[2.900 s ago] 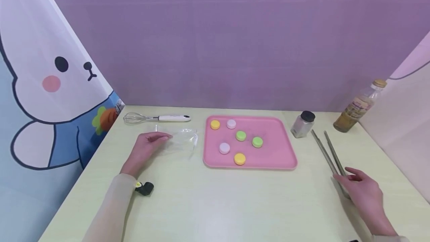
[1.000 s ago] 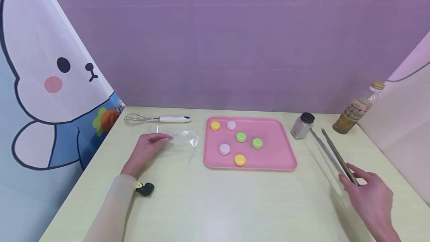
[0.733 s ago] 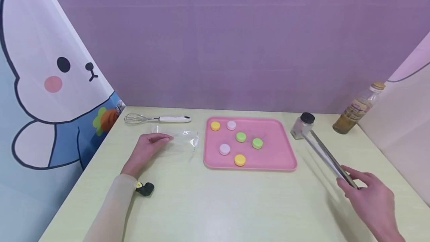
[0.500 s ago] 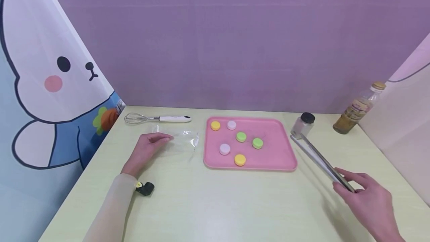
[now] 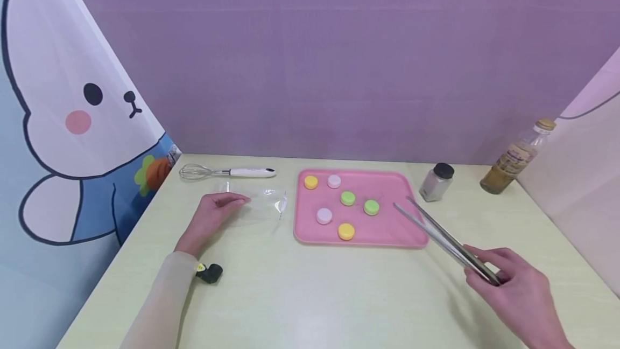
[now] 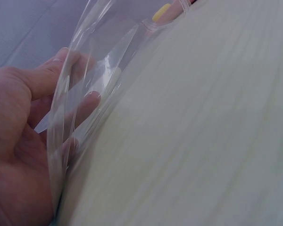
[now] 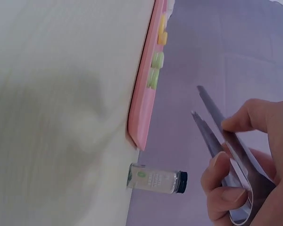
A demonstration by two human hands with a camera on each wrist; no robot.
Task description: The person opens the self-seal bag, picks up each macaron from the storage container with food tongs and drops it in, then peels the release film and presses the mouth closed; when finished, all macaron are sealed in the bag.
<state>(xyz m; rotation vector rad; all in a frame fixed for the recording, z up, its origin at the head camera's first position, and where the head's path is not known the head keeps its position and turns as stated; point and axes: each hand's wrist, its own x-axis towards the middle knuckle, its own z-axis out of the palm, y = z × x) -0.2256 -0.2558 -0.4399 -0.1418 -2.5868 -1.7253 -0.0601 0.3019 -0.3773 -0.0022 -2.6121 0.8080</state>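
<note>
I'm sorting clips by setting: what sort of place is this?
Likely a table staged as a baking corner: a whisk, a pink tray of macaron-like pieces, and a purple backdrop close behind.

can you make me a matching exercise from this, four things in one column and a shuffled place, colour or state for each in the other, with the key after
Column 1
1. tongs
2. clear bag
3. whisk
4. jar

Column 2
A. white-handled, lying flat
B. capped in black
C. touched by the left hand
D. held in the right hand

Right pairs: 1-D, 2-C, 3-A, 4-B
</note>
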